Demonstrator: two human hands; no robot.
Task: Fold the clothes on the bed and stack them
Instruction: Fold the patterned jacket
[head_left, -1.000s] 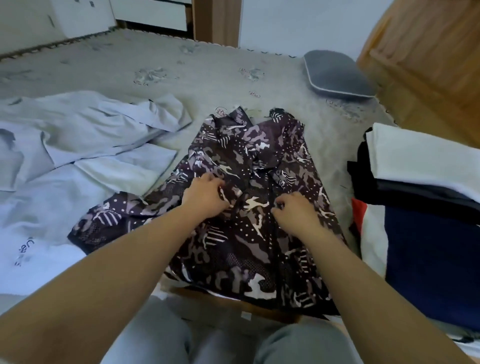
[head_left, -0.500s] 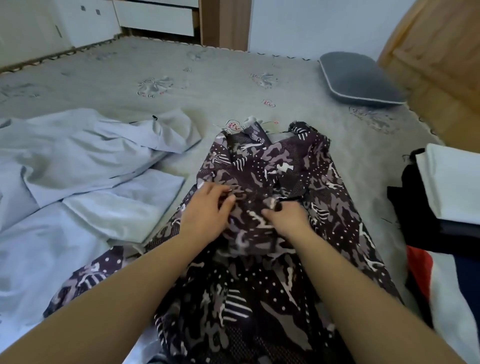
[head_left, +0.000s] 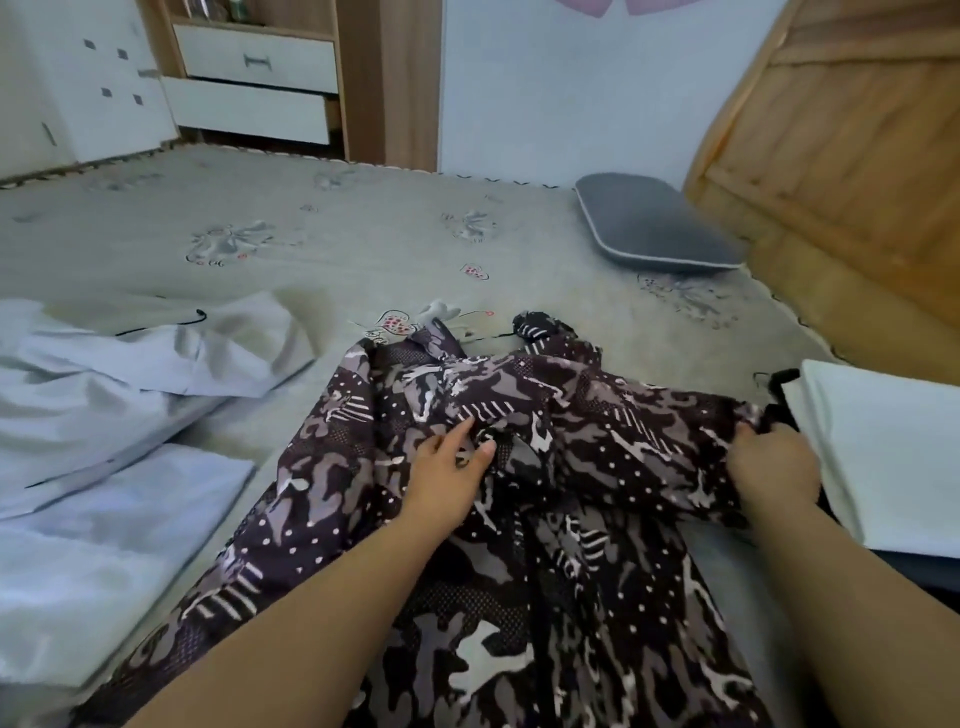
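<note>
A person's two hands worked a dark camouflage-print garment spread across the bed, its lower part trailing toward the camera. The left hand lay on the middle of the cloth with fingers mostly straight and the thumb spread, pressing a bunched fold without closing round it. The right hand had its fingers curled round the garment's right edge, drawing it outward, just beside a stack of folded clothes topped by a white piece.

The fabric looked thin, light and limp, with a mesh-like texture in places; it wrinkled and bunched wherever it was touched, and would likely sag and slide rather than hold a crease. Seams, hems and shoulder corners appeared the surest places to take hold, with a flat palm pinning the centre while an edge was pulled taut.

Pale grey garments lay unfolded to the left, and a grey pillow rested near the wooden headboard.
</note>
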